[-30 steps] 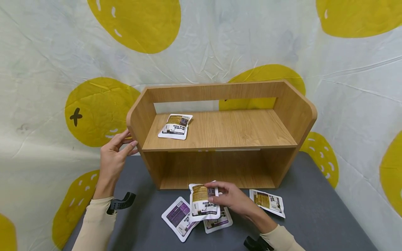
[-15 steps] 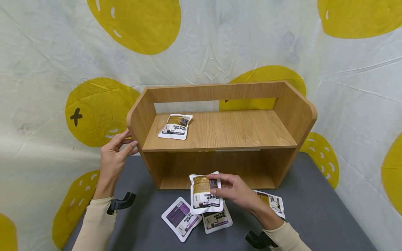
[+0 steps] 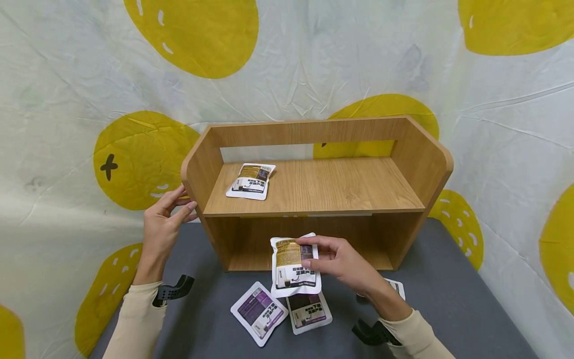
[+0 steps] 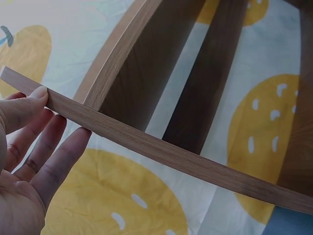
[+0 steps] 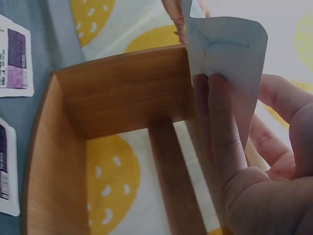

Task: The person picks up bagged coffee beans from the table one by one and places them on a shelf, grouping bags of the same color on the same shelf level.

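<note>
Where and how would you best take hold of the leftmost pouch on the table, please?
I'd probably pinch the leftmost pouch by its left corner, coming from the left: it lies flat with that corner unobstructed, while another pouch lies close beside its right corner.

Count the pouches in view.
5: top pouch on the upper shelf, left end; held pouch in the right hand; left purple pouch and right purple pouch on the table; fifth pouch there too, mostly hidden behind the right wrist. Others may be hidden.

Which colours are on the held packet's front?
White packet, with gold and dark purple areas and black print; best seen in the head view.
</note>
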{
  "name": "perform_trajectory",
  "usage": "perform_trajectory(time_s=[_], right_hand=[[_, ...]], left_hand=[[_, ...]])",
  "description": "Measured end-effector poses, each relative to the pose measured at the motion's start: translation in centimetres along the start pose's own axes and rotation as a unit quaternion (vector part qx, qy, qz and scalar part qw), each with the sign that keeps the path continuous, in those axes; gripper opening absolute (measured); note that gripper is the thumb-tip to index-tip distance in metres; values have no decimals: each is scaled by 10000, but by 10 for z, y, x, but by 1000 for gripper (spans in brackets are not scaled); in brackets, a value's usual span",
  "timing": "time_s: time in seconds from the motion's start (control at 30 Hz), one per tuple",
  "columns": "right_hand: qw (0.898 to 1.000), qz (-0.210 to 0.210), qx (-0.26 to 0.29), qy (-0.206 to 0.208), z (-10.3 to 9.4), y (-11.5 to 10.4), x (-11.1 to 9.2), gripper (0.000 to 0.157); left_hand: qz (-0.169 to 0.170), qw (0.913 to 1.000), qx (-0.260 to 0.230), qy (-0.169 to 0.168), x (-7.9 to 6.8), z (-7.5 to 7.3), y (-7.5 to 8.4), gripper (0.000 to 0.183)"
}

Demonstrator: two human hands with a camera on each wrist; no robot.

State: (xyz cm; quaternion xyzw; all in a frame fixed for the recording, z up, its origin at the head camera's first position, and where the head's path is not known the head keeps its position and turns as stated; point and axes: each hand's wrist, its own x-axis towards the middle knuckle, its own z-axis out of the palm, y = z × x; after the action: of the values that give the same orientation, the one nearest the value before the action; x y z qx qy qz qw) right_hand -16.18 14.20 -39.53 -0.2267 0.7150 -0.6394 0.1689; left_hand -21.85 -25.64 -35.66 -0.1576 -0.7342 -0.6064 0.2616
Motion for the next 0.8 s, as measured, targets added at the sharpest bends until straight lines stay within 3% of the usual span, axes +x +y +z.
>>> perform_trajectory(time_s=[0.33, 0.57, 0.8], right_hand=[[9997, -2, 264, 5, -9, -24, 1, 50], [9998, -156, 35, 69, -23, -40, 4, 51], [9993, -42, -297, 207, -43, -59, 8, 53]], left_hand=[[-22, 10000, -67, -21, 0, 0, 1, 52], [-16, 10000, -63, -33, 1, 0, 1, 51], [-57, 10000, -19, -15, 0, 0, 2, 51]])
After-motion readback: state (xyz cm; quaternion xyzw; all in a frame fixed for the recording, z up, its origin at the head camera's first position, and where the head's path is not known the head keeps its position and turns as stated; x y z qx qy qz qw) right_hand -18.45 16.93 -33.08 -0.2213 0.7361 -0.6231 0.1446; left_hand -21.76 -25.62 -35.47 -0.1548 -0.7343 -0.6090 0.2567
